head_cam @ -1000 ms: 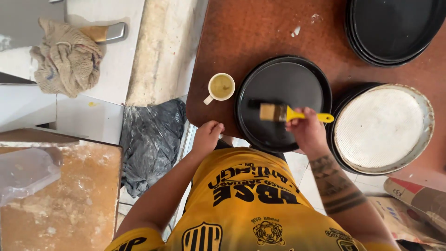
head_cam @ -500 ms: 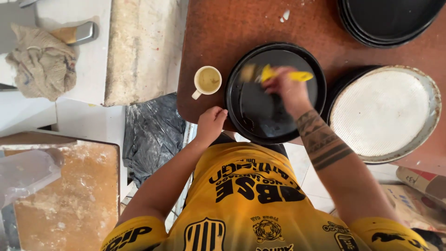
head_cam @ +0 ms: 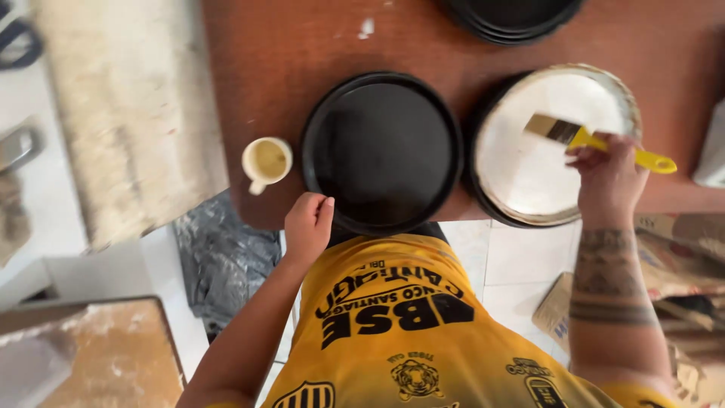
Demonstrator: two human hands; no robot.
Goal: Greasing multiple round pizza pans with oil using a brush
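My right hand (head_cam: 608,177) grips a yellow-handled paintbrush (head_cam: 585,140), its bristles over a round pan (head_cam: 529,174) whose inside is covered in white. My left hand (head_cam: 308,224) rests on the near rim of a black round pan (head_cam: 381,151) at the edge of the reddish-brown table (head_cam: 302,45). A small cream cup (head_cam: 266,162) with yellowish liquid stands on the table just left of the black pan.
A stack of black round pans (head_cam: 513,15) sits at the table's far edge. A pale worn board (head_cam: 113,113) lies left of the table, crumpled black plastic (head_cam: 223,261) below it. A dusty brown surface (head_cam: 98,355) is at lower left, paper bags (head_cam: 680,279) at right.
My right hand has carried the brush from over the black pan rightward to the white-coated pan. My left hand has stayed at the black pan's near rim.
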